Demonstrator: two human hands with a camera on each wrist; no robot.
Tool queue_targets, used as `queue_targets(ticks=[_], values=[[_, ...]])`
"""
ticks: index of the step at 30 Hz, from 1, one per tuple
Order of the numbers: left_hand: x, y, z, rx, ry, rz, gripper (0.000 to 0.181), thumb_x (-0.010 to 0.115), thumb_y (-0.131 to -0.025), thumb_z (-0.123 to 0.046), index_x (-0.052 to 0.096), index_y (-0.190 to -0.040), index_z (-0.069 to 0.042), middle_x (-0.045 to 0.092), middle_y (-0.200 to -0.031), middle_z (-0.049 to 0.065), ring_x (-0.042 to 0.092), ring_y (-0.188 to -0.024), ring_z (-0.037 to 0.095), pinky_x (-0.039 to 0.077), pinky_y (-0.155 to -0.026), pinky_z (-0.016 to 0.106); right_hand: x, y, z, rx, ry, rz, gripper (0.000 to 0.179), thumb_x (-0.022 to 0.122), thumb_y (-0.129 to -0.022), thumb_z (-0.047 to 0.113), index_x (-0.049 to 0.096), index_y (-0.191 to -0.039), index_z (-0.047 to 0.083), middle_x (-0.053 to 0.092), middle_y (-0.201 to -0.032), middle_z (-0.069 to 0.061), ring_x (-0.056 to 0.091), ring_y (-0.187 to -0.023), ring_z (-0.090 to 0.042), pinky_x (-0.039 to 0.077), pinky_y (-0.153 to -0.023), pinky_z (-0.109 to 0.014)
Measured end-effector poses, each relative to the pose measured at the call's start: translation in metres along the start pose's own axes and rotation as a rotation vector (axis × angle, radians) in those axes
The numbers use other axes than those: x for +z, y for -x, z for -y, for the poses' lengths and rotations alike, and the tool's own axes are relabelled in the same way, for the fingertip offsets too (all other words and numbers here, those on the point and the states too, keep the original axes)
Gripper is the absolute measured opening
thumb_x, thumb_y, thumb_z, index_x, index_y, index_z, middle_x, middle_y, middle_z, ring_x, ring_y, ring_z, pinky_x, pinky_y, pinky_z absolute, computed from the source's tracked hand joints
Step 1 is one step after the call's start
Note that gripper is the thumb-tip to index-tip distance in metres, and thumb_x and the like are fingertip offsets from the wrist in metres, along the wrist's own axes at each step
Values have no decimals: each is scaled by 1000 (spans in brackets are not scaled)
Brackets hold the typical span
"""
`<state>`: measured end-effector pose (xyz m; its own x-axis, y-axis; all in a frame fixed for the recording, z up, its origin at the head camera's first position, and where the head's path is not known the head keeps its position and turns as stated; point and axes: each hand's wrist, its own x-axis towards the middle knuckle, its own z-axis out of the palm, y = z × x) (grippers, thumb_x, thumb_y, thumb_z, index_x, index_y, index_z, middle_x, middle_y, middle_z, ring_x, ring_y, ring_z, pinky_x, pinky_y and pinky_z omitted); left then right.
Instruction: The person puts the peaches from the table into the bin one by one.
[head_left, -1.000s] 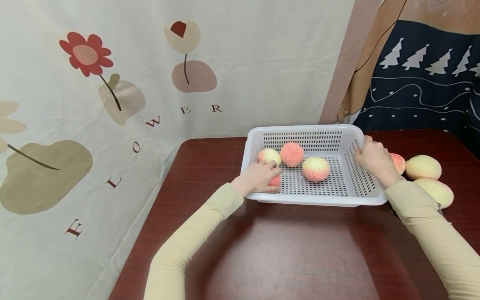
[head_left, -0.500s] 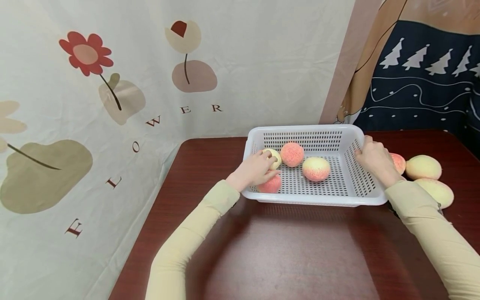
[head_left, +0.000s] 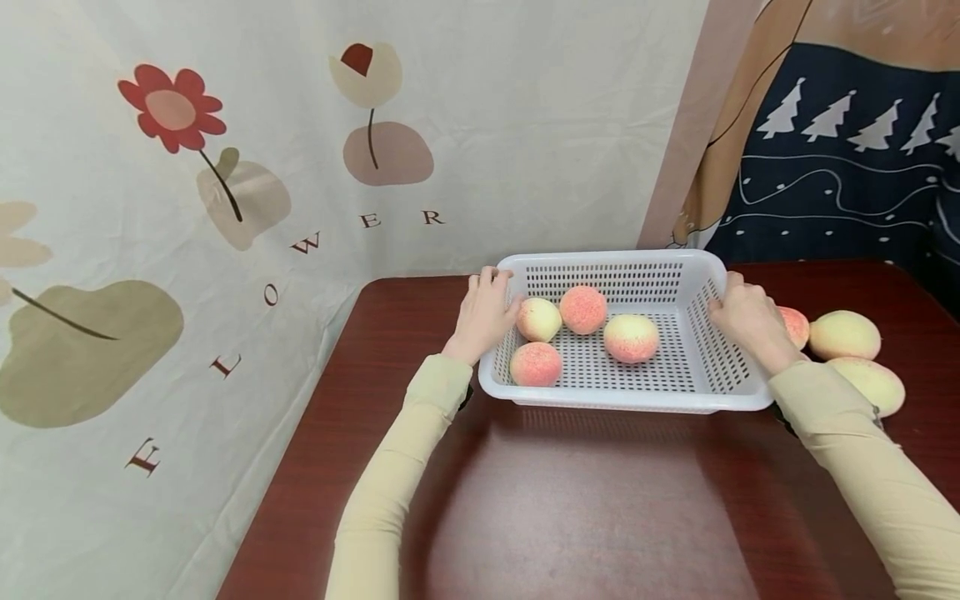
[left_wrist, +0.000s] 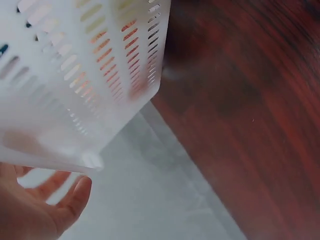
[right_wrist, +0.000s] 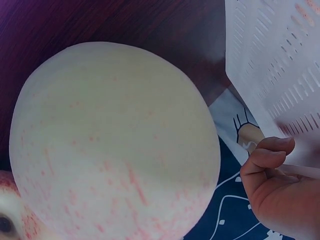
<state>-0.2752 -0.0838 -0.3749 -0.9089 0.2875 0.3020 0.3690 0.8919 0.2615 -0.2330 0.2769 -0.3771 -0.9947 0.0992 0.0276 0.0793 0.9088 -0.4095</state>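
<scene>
A white plastic basket [head_left: 697,367] with slotted walls stands on the table. Inside it lie several peaches, among them a yellowish peach [head_left: 539,320], a reddish peach [head_left: 536,364], a pink peach [head_left: 583,310] and a yellow-and-pink peach [head_left: 632,338]. My left hand [head_left: 483,310] is at the basket's left rim, thumb towards the inside. The left wrist view shows its curled fingers [left_wrist: 75,197] right at the rim. My right hand [head_left: 753,321] grips the right rim. Its bent fingers [right_wrist: 265,157] lie against the outer wall in the right wrist view.
To the right of the basket, several peaches lie on the dark red table [head_left: 600,500]: a pale peach [head_left: 846,335], another pale peach [head_left: 870,385] and a red peach [head_left: 797,327] partly behind my right hand. A flower-printed cloth [head_left: 525,125] hangs behind the table.
My left hand has let go of the reddish peach at the basket's front left corner, then moved back and left to the left rim. My right hand has stayed at the right rim.
</scene>
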Motion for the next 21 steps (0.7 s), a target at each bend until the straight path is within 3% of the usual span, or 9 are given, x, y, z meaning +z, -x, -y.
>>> queue_targets(ticks=[5,10,15,21], values=[[5,-3,6,-121,67,10,48,53,-95,-27,43,-137,-5,42,-125,17,43,-110,33,51,-78,42,0,0,0,6,-4,6,54,41,-92,15,27,-130,-21,50,-102,-42,60,-75,-45,49,-63,-54],[9,-5,7,-223,120,72,58,53,-94,-27,33,-144,-4,45,-123,21,57,-98,36,52,-78,47,0,1,0,5,-25,16,56,42,-93,16,25,-133,-20,51,-102,-42,62,-71,-41,51,-61,-50],[12,-7,7,-282,201,142,66,53,-92,-21,23,-149,-5,54,-122,21,65,-91,35,54,-74,43,-1,1,-1,6,-58,19,59,44,-93,17,23,-136,-19,51,-104,-42,63,-68,-37,51,-59,-46],[11,-4,8,-346,381,173,64,49,-90,-12,23,-148,-7,63,-109,23,70,-79,29,53,-55,32,0,1,-4,9,-97,9,59,44,-94,18,24,-137,-18,50,-107,-43,63,-72,-40,52,-61,-48]])
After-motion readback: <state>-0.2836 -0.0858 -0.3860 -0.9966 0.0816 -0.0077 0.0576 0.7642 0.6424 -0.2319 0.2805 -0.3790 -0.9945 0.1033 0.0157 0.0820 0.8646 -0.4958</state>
